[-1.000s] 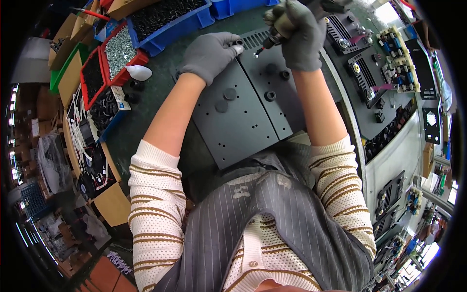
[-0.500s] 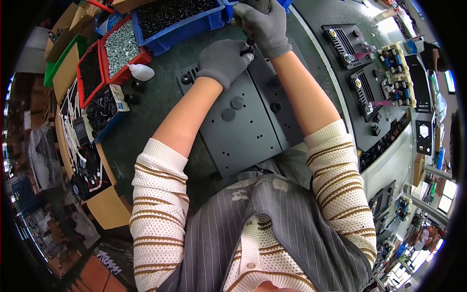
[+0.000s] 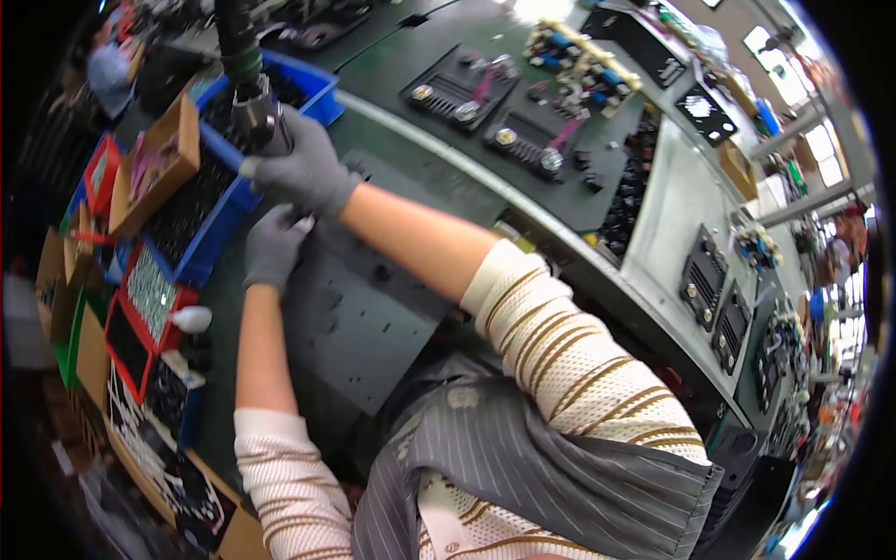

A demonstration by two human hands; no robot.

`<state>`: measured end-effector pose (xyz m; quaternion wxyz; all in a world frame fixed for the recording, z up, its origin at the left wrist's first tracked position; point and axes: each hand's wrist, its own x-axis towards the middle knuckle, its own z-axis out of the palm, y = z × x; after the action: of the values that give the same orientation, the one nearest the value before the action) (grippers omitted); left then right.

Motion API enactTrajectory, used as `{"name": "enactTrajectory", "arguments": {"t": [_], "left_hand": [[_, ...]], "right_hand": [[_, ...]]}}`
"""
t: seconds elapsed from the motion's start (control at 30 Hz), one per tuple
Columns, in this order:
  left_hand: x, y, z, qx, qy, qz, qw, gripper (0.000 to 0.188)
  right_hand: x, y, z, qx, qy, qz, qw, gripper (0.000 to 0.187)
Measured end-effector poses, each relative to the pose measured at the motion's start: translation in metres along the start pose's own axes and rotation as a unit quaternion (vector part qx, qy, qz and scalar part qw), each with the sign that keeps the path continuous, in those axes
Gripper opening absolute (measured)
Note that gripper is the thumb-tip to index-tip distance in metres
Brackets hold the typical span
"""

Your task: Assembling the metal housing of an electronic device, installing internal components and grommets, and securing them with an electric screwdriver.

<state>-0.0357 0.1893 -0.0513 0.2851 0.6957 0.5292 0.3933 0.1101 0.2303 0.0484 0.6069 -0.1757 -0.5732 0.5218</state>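
My right hand [image 3: 308, 168], in a grey glove, is wrapped round a power screwdriver [image 3: 256, 117] with a dark body and a silvery collar, held above the far end of the panel. Just below it, my gloved left hand [image 3: 273, 247] rests at the panel's far left part, fingers pinched together. Whatever they hold is hidden, though a small pale spot shows at the fingertips. The dark grey flat panel [image 3: 359, 327], dotted with small holes, lies on the green bench close to my body. Blur hides finer detail on its surface.
Blue bins [image 3: 210, 229] of black parts and a red bin [image 3: 149, 294] of silvery screws stand left, beside a white squeeze bottle [image 3: 192, 319]. An open cardboard box [image 3: 159, 173] sits over the blue bins. Black slotted assemblies [image 3: 462, 89] lie beyond a pale rail [image 3: 439, 149].
My view has swung to the right, so the bench appears turned and shifted left. The power screwdriver now shows more fully in my right hand; my left hand stays by the panel's far part.
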Motion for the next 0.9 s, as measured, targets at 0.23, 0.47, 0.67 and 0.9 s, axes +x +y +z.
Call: {"name": "enactTrajectory", "arguments": {"t": [0.23, 0.47, 0.67, 0.9], "left_hand": [[0.000, 0.046, -0.041, -0.628, 0.125, -0.349, 0.684, 0.026], [-0.073, 0.084, -0.025, -0.694, -0.008, -0.234, 0.681, 0.026], [-0.101, 0.109, -0.017, -0.734, 0.097, -0.278, 0.612, 0.034], [-0.130, 0.116, 0.021, -0.745, -0.001, -0.269, 0.611, 0.027]], "right_hand": [[-0.076, -0.107, -0.016, 0.202, 0.049, 0.103, 0.973, 0.040], [-0.125, -0.117, -0.030, 0.225, 0.095, 0.136, 0.960, 0.037], [-0.131, -0.122, -0.033, 0.230, 0.103, 0.139, 0.958, 0.037], [-0.125, -0.130, -0.024, 0.293, 0.105, 0.091, 0.946, 0.035]]}}
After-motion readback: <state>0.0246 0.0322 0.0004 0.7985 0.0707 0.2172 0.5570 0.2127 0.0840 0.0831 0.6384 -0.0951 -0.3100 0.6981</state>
